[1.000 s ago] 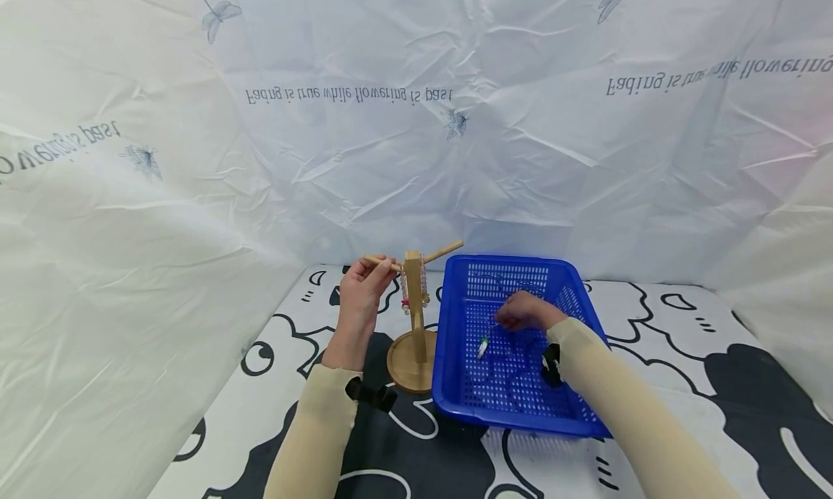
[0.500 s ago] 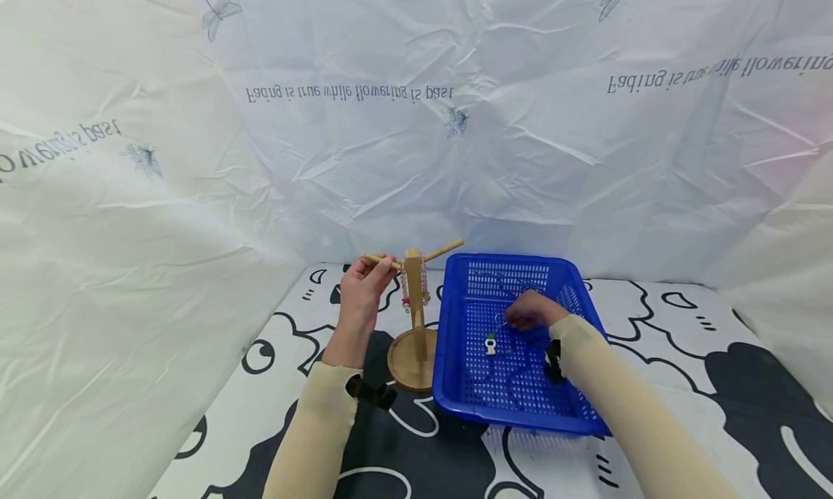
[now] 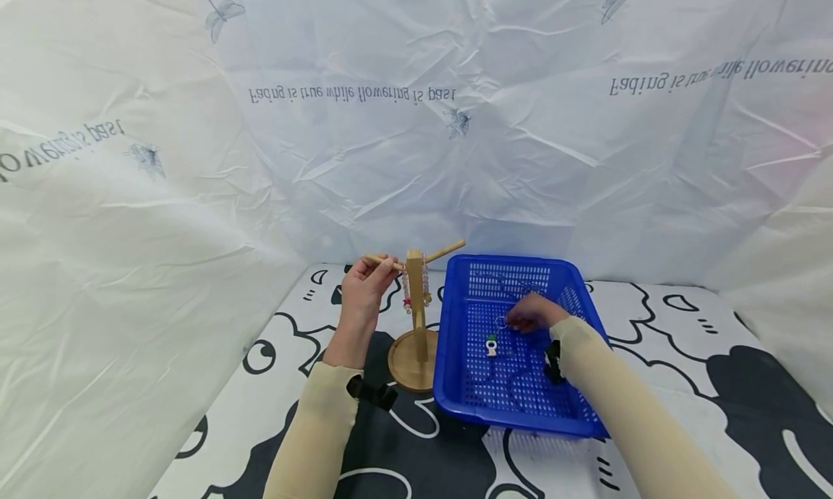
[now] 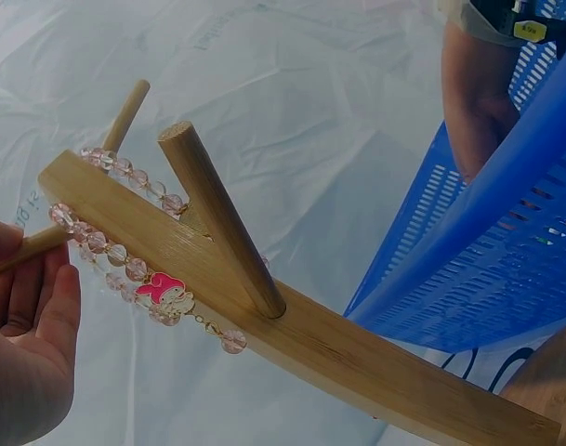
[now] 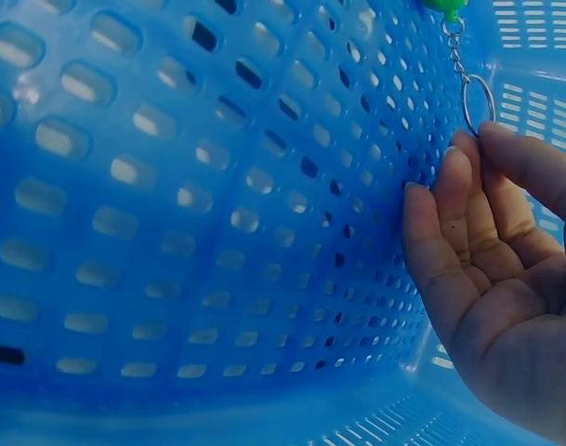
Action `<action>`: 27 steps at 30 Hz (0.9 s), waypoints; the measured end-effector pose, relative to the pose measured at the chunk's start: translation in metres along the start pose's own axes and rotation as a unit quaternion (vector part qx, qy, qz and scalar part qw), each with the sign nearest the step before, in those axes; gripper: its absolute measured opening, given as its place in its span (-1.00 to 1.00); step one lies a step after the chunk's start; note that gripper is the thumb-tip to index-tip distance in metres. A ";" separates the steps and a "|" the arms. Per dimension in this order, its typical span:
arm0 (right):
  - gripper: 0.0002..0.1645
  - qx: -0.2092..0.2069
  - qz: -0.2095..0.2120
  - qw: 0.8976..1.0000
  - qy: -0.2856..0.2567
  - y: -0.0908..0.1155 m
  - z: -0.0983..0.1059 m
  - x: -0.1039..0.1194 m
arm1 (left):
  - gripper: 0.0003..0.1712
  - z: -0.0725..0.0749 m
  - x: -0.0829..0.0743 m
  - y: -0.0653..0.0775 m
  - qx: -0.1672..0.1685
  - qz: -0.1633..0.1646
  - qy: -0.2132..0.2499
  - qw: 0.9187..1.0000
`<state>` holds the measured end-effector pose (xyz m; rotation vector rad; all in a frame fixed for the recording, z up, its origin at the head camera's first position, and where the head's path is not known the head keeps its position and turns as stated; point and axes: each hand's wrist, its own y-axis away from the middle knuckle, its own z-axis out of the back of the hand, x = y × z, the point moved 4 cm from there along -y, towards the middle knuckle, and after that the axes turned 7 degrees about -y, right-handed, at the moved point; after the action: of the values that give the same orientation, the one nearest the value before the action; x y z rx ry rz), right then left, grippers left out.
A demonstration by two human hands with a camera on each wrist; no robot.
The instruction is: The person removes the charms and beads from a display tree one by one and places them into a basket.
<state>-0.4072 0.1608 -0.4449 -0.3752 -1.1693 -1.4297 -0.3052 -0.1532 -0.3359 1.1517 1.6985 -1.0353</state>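
Observation:
In the head view my left hand (image 3: 361, 286) grips the left peg of a wooden jewelry stand (image 3: 417, 307) with a round base. Pink beaded bracelets (image 4: 106, 246) hang from the stand's pegs near the post; a pink character charm shows on one. Inside the blue basket (image 3: 445, 354), my right hand (image 3: 534, 312) holds a keychain (image 3: 491, 346) with a green and white figure. The right wrist view shows thumb and fingertips pinching its metal split ring (image 5: 466, 104); a short chain links ring and figure, which is mostly cut off there.
The basket stands right of the jewelry stand, with its perforated walls rising around my right hand. A black and white cartoon cloth (image 3: 416, 455) covers the table. Wrinkled white sheeting (image 3: 403, 173) hangs behind and at both sides.
My right hand has shifted slightly right within the basket, and the keychain figure has moved right and turned to show its front. My left hand keeps its grip on the peg.

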 end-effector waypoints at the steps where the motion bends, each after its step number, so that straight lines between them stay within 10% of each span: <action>1: -0.75 0.001 -0.002 1.000 0.001 0.000 0.000 -0.001 | -0.88 0.000 0.000 0.000 0.001 0.000 0.001 1.000; 27: -0.74 -0.041 -0.014 0.999 0.030 -0.019 -0.007 -0.012 | -0.85 -0.001 -0.001 0.000 0.003 -0.001 0.001 1.000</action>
<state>-0.4185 0.1586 -0.4659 -0.3706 -1.0736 -1.5058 -0.3047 -0.1527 -0.3351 1.1545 1.6994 -1.0409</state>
